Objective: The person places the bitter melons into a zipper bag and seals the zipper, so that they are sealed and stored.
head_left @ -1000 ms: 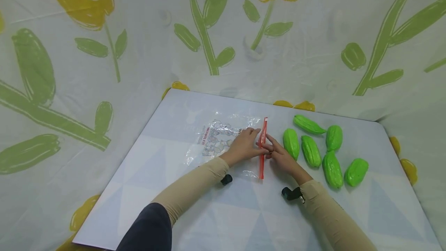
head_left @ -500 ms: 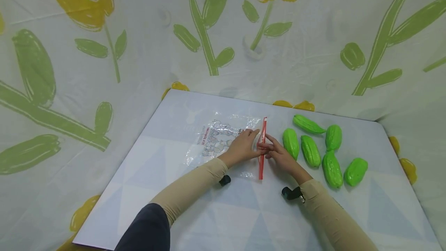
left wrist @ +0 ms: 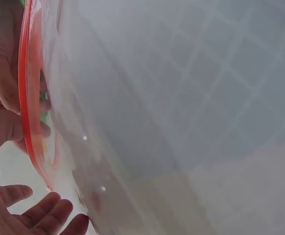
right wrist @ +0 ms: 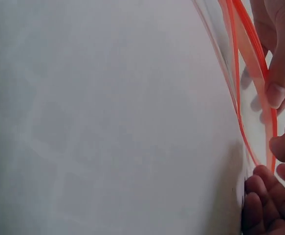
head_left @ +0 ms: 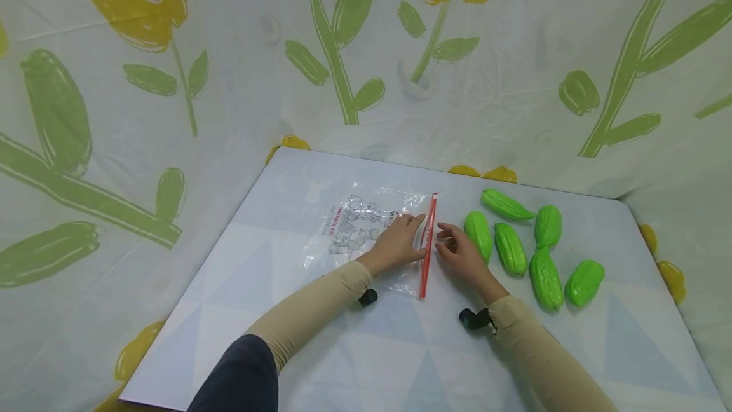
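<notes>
A clear zip bag (head_left: pixel 366 231) with a red zip strip (head_left: pixel 427 240) lies flat on the white table (head_left: pixel 372 348). My left hand (head_left: pixel 400 240) rests on the bag and pinches its lip at the strip. In the left wrist view the thumb (left wrist: pixel 3 132) sits against the red strip (left wrist: pixel 27 98). My right hand (head_left: pixel 460 253) lies just right of the strip, fingers loosely bent and holding nothing. In the right wrist view the right hand's fingers (right wrist: pixel 262 205) are beside the red strip (right wrist: pixel 252 54), whose two lips stand slightly apart.
Several green gourds (head_left: pixel 509 247) lie in a loose cluster right of my right hand. A flower-printed cloth (head_left: pixel 171 113) rises behind and around the table. The table's rounded corner (head_left: pixel 626 205) is at the far right.
My right hand has let go of the red strip and drawn slightly right. The strip and bag edge have shifted a little left with my left hand.
</notes>
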Available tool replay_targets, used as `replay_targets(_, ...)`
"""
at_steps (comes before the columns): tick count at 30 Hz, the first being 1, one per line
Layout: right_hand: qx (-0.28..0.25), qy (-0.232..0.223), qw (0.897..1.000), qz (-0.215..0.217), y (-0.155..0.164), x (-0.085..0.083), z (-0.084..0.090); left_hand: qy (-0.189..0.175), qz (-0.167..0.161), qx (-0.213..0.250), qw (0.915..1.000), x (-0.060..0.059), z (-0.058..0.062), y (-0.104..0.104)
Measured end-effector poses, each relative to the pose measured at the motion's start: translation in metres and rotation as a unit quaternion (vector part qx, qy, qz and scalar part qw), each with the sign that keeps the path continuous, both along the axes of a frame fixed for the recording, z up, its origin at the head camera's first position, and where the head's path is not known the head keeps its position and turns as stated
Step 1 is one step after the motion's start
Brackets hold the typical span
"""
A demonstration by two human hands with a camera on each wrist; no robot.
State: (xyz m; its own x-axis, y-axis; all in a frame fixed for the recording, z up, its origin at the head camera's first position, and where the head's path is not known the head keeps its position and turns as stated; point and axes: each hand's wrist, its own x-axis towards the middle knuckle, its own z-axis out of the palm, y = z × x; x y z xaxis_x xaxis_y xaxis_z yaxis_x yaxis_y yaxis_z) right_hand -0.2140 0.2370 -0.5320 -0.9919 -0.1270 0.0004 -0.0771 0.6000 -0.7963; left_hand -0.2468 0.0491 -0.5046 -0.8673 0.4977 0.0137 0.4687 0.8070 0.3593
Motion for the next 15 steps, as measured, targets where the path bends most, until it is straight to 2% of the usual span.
replay_targets(4,0.032,0.010,0.999,-0.002,-0.004,-0.001,0.002,-0.010,0.004,0.013,0.9999,0.000,0.002,-0.001)
replay_targets(8,0.054,0.011,0.998,0.006,-0.009,-0.003,0.004,-0.017,0.005,0.007,0.9998,-0.001,0.003,-0.003)
replay_targets(15,0.061,-0.009,0.998,0.004,-0.012,-0.006,0.006,-0.019,-0.021,0.027,0.9992,-0.001,0.004,-0.007)
